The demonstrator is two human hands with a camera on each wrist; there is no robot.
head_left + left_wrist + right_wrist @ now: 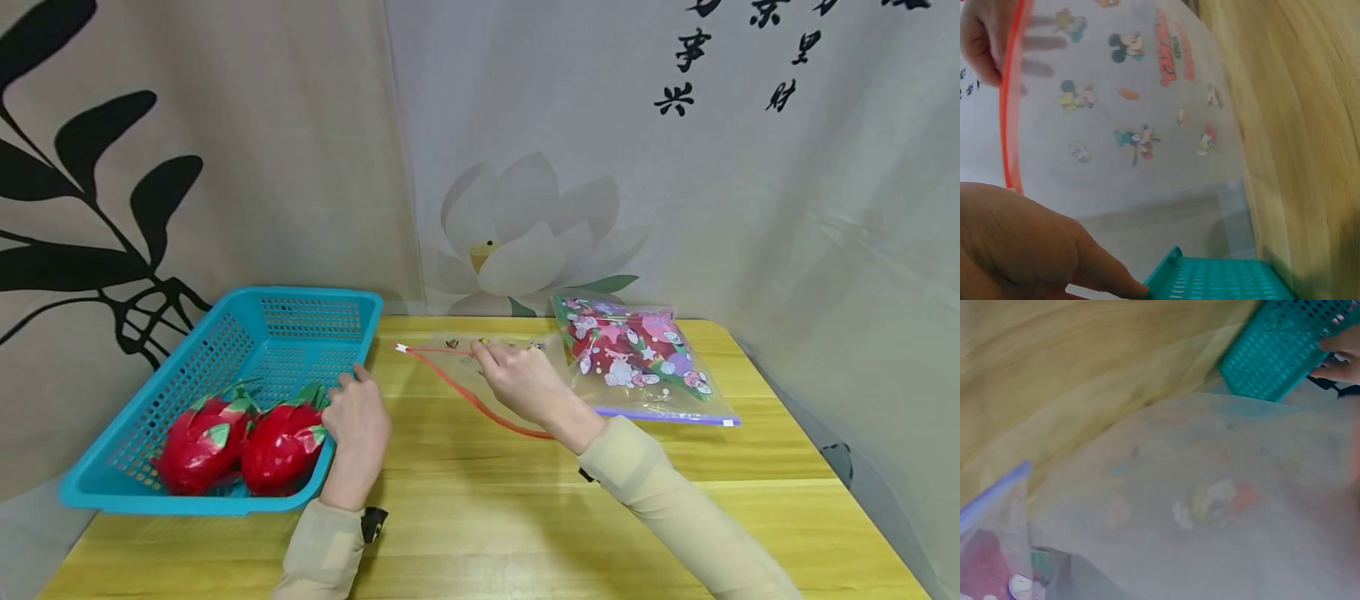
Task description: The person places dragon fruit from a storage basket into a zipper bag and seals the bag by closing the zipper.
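Work surface and enclosure, seen from above. The table is yellowish wood with grain running left to right and a rounded far-right corner. Pale cloth hangs behind its far edge and lies beyond its right edge; black leaves are printed at left, a light lotus at centre and black characters at upper right. The blue basket, with mesh walls, stands at the table's left, holding two red dragon fruits side by side in its near part. The left hand is at the basket's right rim, fingers partly bent; whether it grips the rim cannot be told. The right hand, its fingers closed in a pinch, holds the edge of a clear, red-edged bag, printed with cartoon figures, over the table's far middle. Just right of it, a purple-edged bag with red contents lies at the far edge. Both forearms wear cream sleeves.
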